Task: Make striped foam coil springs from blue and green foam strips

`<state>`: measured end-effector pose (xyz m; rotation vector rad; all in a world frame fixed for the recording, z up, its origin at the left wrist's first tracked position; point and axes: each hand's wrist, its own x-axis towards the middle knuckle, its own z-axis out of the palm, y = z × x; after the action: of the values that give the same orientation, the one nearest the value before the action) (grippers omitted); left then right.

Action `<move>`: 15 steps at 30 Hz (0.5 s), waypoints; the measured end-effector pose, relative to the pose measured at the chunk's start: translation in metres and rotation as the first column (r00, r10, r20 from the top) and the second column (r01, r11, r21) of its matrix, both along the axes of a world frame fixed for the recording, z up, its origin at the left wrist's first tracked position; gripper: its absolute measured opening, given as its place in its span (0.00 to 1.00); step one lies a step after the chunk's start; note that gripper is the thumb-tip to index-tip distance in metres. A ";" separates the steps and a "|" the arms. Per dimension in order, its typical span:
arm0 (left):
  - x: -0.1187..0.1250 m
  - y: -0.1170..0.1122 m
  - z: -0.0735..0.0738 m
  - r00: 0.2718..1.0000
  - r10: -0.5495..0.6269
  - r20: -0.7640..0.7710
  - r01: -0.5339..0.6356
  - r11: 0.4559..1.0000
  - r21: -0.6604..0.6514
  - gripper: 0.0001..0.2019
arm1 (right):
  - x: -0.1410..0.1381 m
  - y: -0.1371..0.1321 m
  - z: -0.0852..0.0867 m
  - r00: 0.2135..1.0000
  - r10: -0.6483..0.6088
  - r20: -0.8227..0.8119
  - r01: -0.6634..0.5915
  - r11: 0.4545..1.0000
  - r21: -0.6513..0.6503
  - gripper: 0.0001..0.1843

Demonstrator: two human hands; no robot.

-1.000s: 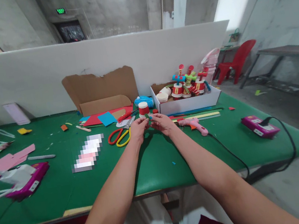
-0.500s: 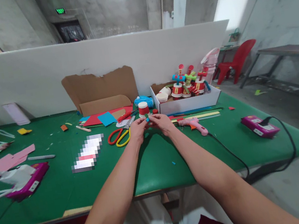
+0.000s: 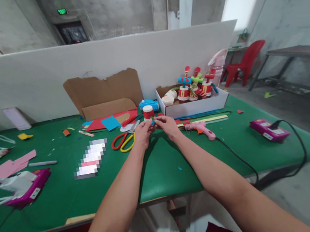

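Over the middle of the table, my left hand (image 3: pixel 143 133) and my right hand (image 3: pixel 168 126) meet with fingertips pinched together. Between them is a small blue and green piece (image 3: pixel 153 122), probably paper strip; the fingers hide most of it. Just beyond stands an upside-down red and white paper cup (image 3: pixel 148 112). Scissors (image 3: pixel 129 141) with one red and one yellow handle lie to the left of my left hand. A pink hot glue gun (image 3: pixel 202 128) rests to the right of my right hand, its black cord running to the table edge.
At the back right, a white box (image 3: pixel 197 106) holds several cup figures and white cups. Red and blue paper (image 3: pixel 110 123) lies before a brown cardboard piece (image 3: pixel 108 88). Purple power strips (image 3: pixel 269 131) sit at both sides. A blurred white sheet (image 3: pixel 91 159) lies left of the scissors.
My fingers have shifted slightly around the small piece, with less of its blue and green showing now. Everything else on the table stays in place.
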<state>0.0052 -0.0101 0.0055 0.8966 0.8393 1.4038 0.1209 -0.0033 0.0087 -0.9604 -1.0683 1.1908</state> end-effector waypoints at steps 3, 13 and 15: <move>-0.001 0.000 -0.001 0.999 0.020 -0.036 -0.020 1.000 0.001 0.19 | 0.000 0.000 0.000 0.999 0.018 -0.040 -0.020 0.999 -0.047 0.09; -0.002 0.002 -0.004 0.995 0.053 -0.089 -0.049 0.998 0.043 0.14 | 0.001 -0.002 0.001 0.983 0.055 -0.172 -0.084 0.983 -0.164 0.09; -0.001 0.002 -0.004 0.994 0.055 -0.097 -0.051 0.998 0.043 0.14 | 0.001 -0.001 0.001 0.983 0.054 -0.178 -0.086 0.981 -0.176 0.09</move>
<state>0.0042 -0.0082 0.0015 0.9872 0.9170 1.4365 0.1216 -0.0047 0.0097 -0.9464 -0.8717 1.4228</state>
